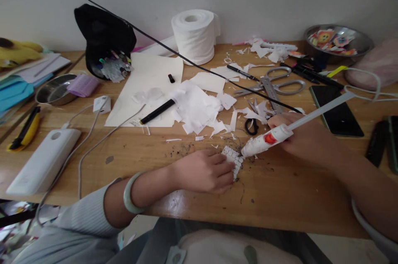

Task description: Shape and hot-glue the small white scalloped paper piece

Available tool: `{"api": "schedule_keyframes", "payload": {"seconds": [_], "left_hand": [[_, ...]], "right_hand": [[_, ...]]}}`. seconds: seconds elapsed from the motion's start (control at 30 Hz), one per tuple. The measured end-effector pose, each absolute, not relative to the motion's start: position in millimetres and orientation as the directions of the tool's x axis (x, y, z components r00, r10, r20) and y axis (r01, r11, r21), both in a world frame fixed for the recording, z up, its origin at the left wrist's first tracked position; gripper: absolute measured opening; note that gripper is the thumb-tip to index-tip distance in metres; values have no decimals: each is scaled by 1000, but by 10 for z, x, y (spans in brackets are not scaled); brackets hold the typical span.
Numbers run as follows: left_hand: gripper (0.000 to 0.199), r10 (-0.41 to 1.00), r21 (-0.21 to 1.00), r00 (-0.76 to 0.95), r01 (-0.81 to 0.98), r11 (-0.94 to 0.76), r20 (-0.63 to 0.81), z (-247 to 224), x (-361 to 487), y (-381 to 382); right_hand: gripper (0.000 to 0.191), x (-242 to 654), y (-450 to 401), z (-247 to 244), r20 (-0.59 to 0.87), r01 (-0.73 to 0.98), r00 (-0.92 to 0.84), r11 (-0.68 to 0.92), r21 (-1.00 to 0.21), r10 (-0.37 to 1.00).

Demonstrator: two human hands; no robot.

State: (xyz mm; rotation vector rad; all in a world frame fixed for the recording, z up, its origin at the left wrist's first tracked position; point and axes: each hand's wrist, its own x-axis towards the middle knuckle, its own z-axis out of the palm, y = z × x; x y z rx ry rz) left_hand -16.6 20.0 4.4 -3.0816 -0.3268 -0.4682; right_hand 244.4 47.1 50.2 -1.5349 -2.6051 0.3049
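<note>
My left hand (211, 171) is closed on a small white piece with black drawn outlines (231, 155), at or just above the table. In my right hand (292, 133) is a white hot glue gun (264, 141) with a red-orange mark. A long translucent glue stick (323, 110) juts from its back end. The gun's nozzle points down to the left and meets the right edge of the white piece, though I cannot tell if glue is coming out. Dark strands and specks lie on the wood around the piece.
Paper scraps (199, 106), large scissors (280, 83), small black-handled scissors (251, 126) and a black marker (158, 111) lie beyond my hands. A phone (337, 110) is at right, a white power bank (43, 160) at left. A black cable (174, 51) crosses the view.
</note>
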Motion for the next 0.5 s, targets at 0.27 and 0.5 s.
{"api": "schedule_keyframes", "payload": {"seconds": [0.27, 0.5], "left_hand": [[26, 146, 2, 935, 154, -988, 324, 50, -169, 211], [25, 153, 7, 933, 160, -987, 326, 59, -163, 210]], "right_hand": [[9, 2417, 455, 545, -63, 856, -489, 464, -229, 870], [10, 2407, 450, 578, -104, 860, -477, 440, -257, 873]]}}
